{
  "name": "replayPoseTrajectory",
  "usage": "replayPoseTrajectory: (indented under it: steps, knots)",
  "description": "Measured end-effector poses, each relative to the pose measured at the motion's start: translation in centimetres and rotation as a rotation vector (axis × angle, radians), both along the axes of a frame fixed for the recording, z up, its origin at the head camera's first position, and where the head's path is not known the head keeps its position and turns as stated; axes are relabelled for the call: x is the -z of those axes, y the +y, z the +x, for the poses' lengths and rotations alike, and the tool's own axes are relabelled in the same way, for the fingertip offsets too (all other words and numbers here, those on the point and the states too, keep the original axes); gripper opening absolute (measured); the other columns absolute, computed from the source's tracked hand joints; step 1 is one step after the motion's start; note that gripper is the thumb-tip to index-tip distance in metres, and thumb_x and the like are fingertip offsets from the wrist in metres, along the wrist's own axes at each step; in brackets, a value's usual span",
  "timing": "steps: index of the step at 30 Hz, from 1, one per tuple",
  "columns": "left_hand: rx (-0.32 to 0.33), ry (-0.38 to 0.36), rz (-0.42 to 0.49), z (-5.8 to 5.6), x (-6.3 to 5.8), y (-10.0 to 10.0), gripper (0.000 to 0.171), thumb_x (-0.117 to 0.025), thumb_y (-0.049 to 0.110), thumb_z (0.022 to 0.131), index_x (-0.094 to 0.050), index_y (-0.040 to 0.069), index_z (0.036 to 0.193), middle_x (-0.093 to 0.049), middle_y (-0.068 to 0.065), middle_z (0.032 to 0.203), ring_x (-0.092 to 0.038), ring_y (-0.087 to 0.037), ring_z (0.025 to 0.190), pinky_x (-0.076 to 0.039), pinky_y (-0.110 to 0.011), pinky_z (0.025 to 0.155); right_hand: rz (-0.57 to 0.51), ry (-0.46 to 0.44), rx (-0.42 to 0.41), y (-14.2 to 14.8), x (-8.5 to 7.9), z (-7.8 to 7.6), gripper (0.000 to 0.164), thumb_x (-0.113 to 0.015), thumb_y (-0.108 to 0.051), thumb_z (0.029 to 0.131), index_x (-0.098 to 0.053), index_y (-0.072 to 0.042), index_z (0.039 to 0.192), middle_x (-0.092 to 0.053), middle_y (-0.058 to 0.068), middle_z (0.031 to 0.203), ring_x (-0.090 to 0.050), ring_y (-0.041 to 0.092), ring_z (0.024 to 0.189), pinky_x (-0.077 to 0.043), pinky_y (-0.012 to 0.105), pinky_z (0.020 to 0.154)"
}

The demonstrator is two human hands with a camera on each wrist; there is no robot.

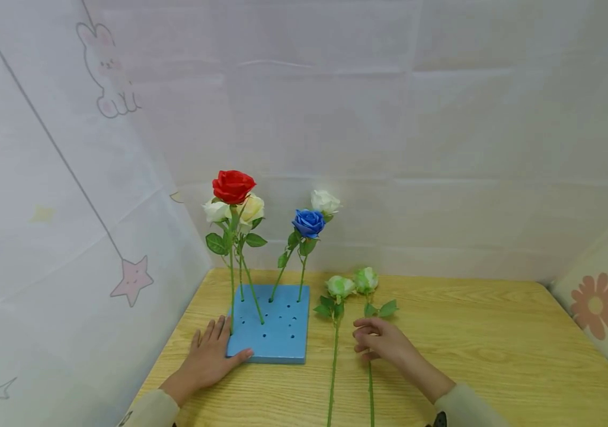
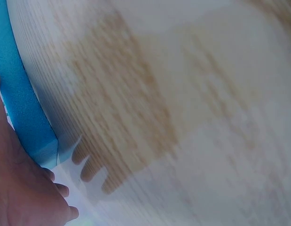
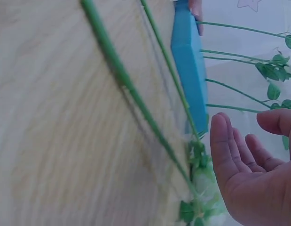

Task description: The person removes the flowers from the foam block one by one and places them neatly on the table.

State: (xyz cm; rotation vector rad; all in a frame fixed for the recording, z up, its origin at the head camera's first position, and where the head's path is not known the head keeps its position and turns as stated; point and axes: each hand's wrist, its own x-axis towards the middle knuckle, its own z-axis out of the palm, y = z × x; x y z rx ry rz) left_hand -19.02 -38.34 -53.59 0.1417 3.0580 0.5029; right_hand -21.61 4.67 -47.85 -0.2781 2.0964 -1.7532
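Observation:
My left hand (image 1: 205,359) rests on the left edge of a blue foam board (image 1: 278,349), fingers spread and thumb along its front. Artificial roses stand in the board's holes: a tall red rose (image 1: 233,187), a white rose (image 1: 216,211) and a cream rose (image 1: 252,209) at left, a blue rose (image 1: 309,223) and another white rose (image 1: 326,201) at right. Two pale green roses (image 1: 341,287) lie beside the board, stems toward me. My right hand (image 1: 384,344) is over the right one's stem (image 3: 136,96); in the right wrist view its loosely bent fingers hold nothing.
The wooden table (image 1: 474,350) extends to the right. White cloth (image 1: 368,118) with printed figures hangs behind and at both sides. More small holes (image 1: 264,335) dot the board's front and right parts.

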Motion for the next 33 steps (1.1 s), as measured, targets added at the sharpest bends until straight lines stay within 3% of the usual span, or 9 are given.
replayPoseTrajectory:
  steps: [11,17,33]
  knots:
    - [0.001,0.004,0.010,0.0,-0.3,0.0,0.108,-0.045,0.078,0.092,-0.014,0.001,0.162,-0.014,-0.024,0.167,-0.011,-0.049,0.152,-0.003,-0.074,0.114,-0.047,0.094,-0.054,-3.7,-1.7,-1.2,0.045,-0.065,-0.021,0.101,-0.054,0.001,0.139,-0.060,0.025,0.126,-0.069,0.035,0.103,-0.058,0.050,0.089]
    - [0.001,0.006,0.008,0.2,-0.4,0.1,0.109,-0.044,0.078,0.092,-0.013,0.002,0.162,-0.014,-0.024,0.167,-0.011,-0.049,0.152,-0.003,-0.074,0.114,-0.055,0.138,-0.070,-5.7,-2.1,-1.5,0.043,-0.066,-0.020,0.100,-0.057,0.000,0.137,-0.063,0.019,0.125,-0.070,0.030,0.100,-0.058,0.048,0.088]
    - [-0.002,0.017,-0.007,0.0,0.0,0.0,0.108,-0.044,0.078,0.092,-0.014,0.001,0.162,-0.015,-0.023,0.167,-0.012,-0.048,0.152,-0.004,-0.073,0.115,-0.126,0.139,-0.083,-11.1,-3.1,-2.4,0.043,-0.069,-0.019,0.098,-0.059,-0.003,0.137,-0.061,0.020,0.128,-0.069,0.024,0.100,-0.058,0.047,0.090]
